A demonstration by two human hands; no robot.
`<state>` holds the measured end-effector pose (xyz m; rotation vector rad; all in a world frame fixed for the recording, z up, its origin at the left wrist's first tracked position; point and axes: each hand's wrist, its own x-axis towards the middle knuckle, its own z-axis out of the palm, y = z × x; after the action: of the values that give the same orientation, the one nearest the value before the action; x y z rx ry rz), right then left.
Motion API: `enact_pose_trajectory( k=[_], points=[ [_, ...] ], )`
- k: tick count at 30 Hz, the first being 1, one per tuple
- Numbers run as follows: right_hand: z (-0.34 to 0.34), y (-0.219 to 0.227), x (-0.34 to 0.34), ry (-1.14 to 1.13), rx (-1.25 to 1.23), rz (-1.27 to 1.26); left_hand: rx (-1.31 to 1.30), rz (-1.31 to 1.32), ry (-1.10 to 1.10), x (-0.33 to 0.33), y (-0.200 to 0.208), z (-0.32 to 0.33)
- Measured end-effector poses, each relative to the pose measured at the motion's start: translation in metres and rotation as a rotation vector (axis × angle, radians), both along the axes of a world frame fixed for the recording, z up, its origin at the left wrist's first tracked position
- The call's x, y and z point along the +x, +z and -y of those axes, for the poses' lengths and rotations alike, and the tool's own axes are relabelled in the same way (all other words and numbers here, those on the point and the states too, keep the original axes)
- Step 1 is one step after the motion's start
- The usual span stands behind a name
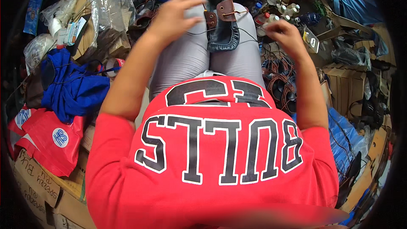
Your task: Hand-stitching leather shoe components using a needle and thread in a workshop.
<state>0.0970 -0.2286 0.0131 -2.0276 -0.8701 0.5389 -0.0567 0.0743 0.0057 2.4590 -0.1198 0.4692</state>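
Note:
An unfinished moccasin shoe, black at the toe with gathered stitching and brown leather flaps with eyelets, lies across my thighs, toe toward me. A short lace hangs from one brown flap. Thin dark thread trails from both sides of the shoe over my grey trousers. My left hand is at the shoe's left side, fingers apart and slightly blurred, with no object visible in it. Right of the shoe, my right hand is raised with its fingertips pinched together; what they hold is too small to make out.
Several small bottles stand beyond my right hand. Brown leather pieces lie in a heap by my right thigh. Blue cloth, a red bag and cardboard boxes crowd the left. Clear plastic lies at the far left.

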Motion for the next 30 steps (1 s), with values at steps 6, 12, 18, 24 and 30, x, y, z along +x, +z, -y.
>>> enact_pose_trajectory(
  k=[6, 12, 18, 24, 30],
  points=[
    [-0.044, -0.011, 0.004, 0.131, 0.054, -0.123, -0.414, -0.316, -0.128, 0.062, -0.024, 0.044],
    [-0.043, -0.012, 0.006, 0.162, 0.001, -0.151, -0.199, -0.234, -0.175, 0.069, -0.025, 0.045],
    [-0.042, -0.031, -0.002, 0.131, 0.067, -0.166, -0.463, -0.389, -0.31, 0.078, -0.042, 0.039],
    [-0.04, -0.029, -0.027, 0.055, 0.103, 0.116, -0.326, -0.425, -0.434, 0.072, -0.029, 0.035],
    [-0.051, -0.002, -0.053, 0.159, -0.119, 0.625, -0.266, -0.452, -0.471, 0.07, -0.034, 0.031]
  ],
)
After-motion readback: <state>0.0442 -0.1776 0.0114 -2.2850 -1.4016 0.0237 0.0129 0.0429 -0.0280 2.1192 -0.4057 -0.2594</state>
